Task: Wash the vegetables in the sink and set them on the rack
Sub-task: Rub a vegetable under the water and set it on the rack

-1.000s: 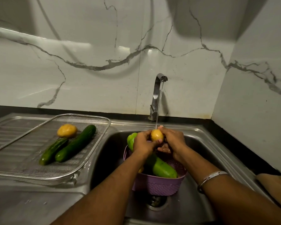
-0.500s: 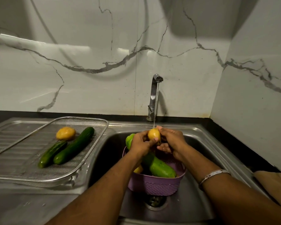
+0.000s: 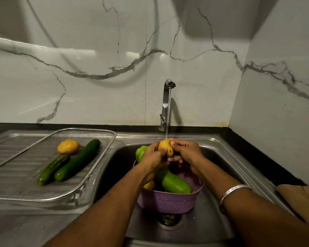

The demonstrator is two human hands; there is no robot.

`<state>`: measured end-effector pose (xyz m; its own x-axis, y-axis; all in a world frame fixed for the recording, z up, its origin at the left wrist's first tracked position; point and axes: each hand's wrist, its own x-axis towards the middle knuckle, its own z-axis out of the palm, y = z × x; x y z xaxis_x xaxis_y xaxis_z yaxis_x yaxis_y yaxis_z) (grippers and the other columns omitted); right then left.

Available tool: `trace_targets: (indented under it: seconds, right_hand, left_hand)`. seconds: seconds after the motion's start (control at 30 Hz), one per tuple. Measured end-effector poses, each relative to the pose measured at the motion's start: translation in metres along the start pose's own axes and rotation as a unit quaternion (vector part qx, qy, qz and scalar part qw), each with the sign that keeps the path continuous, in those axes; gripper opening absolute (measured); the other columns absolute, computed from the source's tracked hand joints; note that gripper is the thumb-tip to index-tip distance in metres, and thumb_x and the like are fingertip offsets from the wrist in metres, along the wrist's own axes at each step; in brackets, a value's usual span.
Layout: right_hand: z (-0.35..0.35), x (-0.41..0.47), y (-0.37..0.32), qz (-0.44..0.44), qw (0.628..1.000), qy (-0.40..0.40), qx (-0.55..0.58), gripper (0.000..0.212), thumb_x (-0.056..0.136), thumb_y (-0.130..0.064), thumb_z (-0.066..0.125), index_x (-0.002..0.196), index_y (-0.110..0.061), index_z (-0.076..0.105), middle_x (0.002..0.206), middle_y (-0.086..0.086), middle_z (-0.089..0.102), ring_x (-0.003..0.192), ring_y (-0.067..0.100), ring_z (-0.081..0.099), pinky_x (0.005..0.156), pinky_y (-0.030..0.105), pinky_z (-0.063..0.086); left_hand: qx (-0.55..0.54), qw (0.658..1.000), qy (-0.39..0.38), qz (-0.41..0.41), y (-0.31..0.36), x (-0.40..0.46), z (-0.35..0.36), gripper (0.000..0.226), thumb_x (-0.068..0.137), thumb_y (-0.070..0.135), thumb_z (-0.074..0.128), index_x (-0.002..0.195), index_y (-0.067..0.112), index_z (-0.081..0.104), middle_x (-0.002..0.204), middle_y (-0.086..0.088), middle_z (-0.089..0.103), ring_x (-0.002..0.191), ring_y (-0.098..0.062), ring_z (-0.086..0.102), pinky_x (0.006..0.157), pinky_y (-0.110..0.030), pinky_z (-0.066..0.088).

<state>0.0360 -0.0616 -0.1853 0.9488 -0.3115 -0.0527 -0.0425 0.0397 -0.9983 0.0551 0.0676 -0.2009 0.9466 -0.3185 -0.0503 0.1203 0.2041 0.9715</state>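
Both hands, left and right, curl round the potato under the tap; rack sits off left, so left hand's closer.

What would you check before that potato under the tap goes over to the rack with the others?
1. Water reaches the potato: ok, the stream from the tap lands on it.
2. Hold is firm: ok, left hand and right hand both grip it.
3. Potato is clean all round: cannot tell, the fingers hide part of it.
4. Room on the rack: ok, bare mesh shows beside the washed potato and two cucumbers.
5. More to wash: not ok, green vegetables sit in the purple basket.
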Motion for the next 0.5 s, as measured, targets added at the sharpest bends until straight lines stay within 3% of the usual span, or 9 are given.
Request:
trace_targets:
  seconds: [0.07, 0.23, 0.4, 0.5]
  right_hand:
    - [-0.001, 0.002, 0.0, 0.002, 1.0, -0.022, -0.003, 0.032, 0.091, -0.011, 0.074, 0.122, -0.017, 0.072, 0.082, 0.014, 0.076, 0.045, 0.012, 0.061, 0.035, 0.017, 0.038]
    - [0.007, -0.002, 0.003, -0.007, 1.0, -0.005, -0.001, 0.032, 0.087, -0.016, 0.08, 0.118, -0.018, 0.073, 0.069, 0.011, 0.074, 0.042, 0.011, 0.057, 0.038, 0.018, 0.046]
    - [0.004, -0.001, 0.004, -0.011, 1.0, 0.009, 0.004, 0.027, 0.089, -0.02, 0.078, 0.117, -0.018, 0.074, 0.07, 0.011, 0.074, 0.042, 0.012, 0.055, 0.037, 0.017, 0.044]
    - [0.003, 0.0, 0.004, -0.004, 1.0, -0.006, 0.006, 0.027, 0.089, -0.018, 0.077, 0.115, -0.021, 0.075, 0.078, 0.012, 0.076, 0.046, 0.012, 0.057, 0.041, 0.017, 0.048]
  left_hand:
    - [-0.016, 1.0, 0.005, -0.014, 0.0, 0.003, -0.001, 0.034, 0.105, 0.004, 0.042, 0.134, 0.014, 0.055, 0.119, -0.022, 0.066, 0.08, -0.025, 0.067, 0.075, -0.034, 0.059]
    - [-0.004, 1.0, -0.011, -0.018, 0.003, -0.003, 0.003, 0.033, 0.104, 0.003, 0.038, 0.132, 0.015, 0.052, 0.087, -0.015, 0.065, 0.065, -0.018, 0.062, 0.064, -0.029, 0.054]
    - [0.011, 1.0, 0.001, 0.01, 0.002, -0.007, 0.004, 0.039, 0.1, 0.002, 0.053, 0.136, 0.017, 0.053, 0.112, -0.02, 0.068, 0.086, -0.026, 0.068, 0.076, -0.036, 0.057]
    - [0.083, 0.993, 0.05, 0.068, -0.001, -0.005, -0.001, 0.046, 0.093, 0.006, 0.068, 0.136, 0.015, 0.056, 0.118, -0.014, 0.069, 0.093, -0.02, 0.069, 0.083, -0.033, 0.059]
